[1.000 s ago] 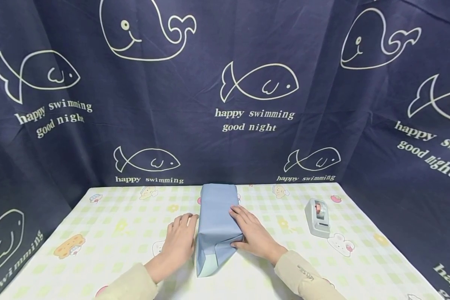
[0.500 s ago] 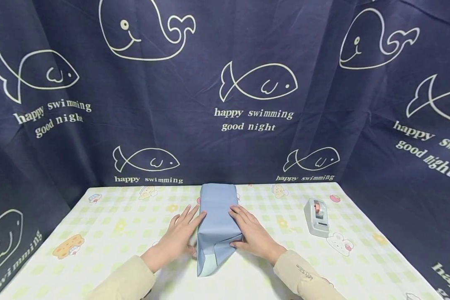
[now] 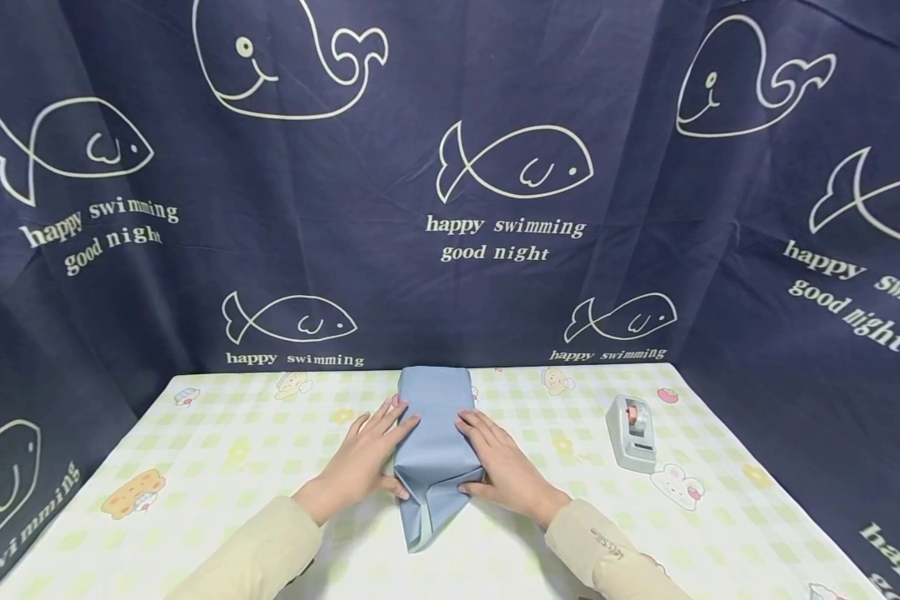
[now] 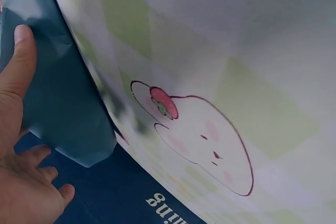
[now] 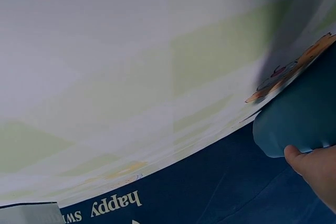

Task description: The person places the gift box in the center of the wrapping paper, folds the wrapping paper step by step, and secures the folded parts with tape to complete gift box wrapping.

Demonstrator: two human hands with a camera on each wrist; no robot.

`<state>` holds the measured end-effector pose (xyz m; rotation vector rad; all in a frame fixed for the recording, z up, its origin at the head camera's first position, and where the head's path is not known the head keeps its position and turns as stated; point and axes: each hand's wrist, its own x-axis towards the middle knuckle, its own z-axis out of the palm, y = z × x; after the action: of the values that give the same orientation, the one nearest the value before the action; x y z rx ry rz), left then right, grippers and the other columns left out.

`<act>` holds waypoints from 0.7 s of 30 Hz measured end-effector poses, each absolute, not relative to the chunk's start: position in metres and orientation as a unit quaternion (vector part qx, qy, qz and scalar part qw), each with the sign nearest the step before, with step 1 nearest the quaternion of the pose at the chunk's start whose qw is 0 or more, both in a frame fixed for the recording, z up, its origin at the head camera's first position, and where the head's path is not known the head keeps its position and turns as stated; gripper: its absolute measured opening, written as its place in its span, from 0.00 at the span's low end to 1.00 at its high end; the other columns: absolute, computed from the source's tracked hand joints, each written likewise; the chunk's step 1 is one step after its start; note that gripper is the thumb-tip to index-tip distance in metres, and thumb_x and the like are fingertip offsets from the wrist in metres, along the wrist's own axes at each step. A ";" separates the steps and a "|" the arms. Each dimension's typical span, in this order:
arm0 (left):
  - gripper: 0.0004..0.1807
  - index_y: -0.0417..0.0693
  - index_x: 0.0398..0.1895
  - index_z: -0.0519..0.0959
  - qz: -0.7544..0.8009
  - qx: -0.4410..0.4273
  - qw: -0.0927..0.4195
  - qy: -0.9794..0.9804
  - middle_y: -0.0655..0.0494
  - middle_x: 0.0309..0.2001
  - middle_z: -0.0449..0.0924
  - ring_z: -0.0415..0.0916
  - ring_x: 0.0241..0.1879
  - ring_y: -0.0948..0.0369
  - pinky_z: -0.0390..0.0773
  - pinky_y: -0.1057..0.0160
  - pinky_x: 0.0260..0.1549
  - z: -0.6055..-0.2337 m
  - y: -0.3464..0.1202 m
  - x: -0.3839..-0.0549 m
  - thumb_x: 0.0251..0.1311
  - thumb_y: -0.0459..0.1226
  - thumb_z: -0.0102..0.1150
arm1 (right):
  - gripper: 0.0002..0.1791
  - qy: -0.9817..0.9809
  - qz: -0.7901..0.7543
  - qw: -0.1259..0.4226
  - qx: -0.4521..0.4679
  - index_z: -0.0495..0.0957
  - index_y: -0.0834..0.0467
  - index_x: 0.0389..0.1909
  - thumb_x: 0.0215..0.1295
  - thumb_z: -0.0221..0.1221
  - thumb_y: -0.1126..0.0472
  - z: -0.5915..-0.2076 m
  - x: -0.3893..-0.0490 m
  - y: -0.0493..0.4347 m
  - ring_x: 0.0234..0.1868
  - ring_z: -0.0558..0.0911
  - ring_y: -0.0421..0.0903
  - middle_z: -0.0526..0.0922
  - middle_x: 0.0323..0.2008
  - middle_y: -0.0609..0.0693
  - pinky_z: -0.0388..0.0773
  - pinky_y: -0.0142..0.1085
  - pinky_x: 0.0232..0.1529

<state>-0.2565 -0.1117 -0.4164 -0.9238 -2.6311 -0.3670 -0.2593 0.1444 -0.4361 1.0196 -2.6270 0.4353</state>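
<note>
A long box wrapped in blue paper [image 3: 437, 421] lies lengthwise on the table, its near end a folded paper flap [image 3: 441, 504] with a pale inner side that tapers to a point. My left hand [image 3: 356, 462] rests along its left side, fingers spread over the top edge and thumb pressing the left fold inward. Across from it, my right hand [image 3: 508, 471] holds the right side, fingertips on top and thumb at the near-end fold. In the left wrist view the thumb lies flat on the blue paper [image 4: 58, 93]. A fingertip touches the rounded paper corner [image 5: 278, 135] in the right wrist view.
A grey tape dispenser [image 3: 624, 448] with an orange-red core stands on the right of the table. The cartoon-printed checked tablecloth [image 3: 255, 492] reaches back to a dark blue curtain [image 3: 390, 275] with whale and fish drawings.
My left hand has come forward and right onto the box's left edge, and its thumb has pushed the left near-end fold inward, narrowing the flap. The right hand has stayed in place.
</note>
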 end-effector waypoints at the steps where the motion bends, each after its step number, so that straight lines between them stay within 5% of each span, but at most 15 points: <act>1: 0.58 0.46 0.65 0.64 -0.128 -0.326 0.163 -0.922 0.41 0.67 0.59 0.53 0.67 0.43 0.60 0.40 0.57 -0.417 -0.112 -0.257 0.20 0.55 0.72 | 0.49 -0.912 0.151 0.144 0.354 0.55 0.60 0.67 0.47 0.67 0.48 -0.436 -0.259 0.144 0.71 0.53 0.52 0.56 0.69 0.54 0.55 0.47 0.67; 11: 0.52 0.59 0.71 0.52 -0.107 -0.379 0.097 -0.914 0.45 0.72 0.46 0.47 0.69 0.44 0.55 0.37 0.59 -0.422 -0.116 -0.257 0.38 0.58 0.60 | 0.49 -0.913 0.145 0.145 0.353 0.55 0.60 0.67 0.47 0.67 0.47 -0.435 -0.259 0.144 0.70 0.54 0.53 0.55 0.69 0.54 0.55 0.47 0.67; 21: 0.35 0.59 0.68 0.60 -0.174 -0.361 0.068 -0.914 0.48 0.71 0.49 0.46 0.70 0.48 0.54 0.39 0.61 -0.415 -0.110 -0.243 0.57 0.60 0.47 | 0.51 -0.914 0.153 0.136 0.351 0.52 0.59 0.69 0.48 0.67 0.47 -0.435 -0.259 0.144 0.71 0.52 0.52 0.54 0.70 0.53 0.55 0.50 0.66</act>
<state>-0.2433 -0.1100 -0.4150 -1.0887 -2.7525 -0.5238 -0.2586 0.1441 -0.4345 1.0154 -2.6471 0.4422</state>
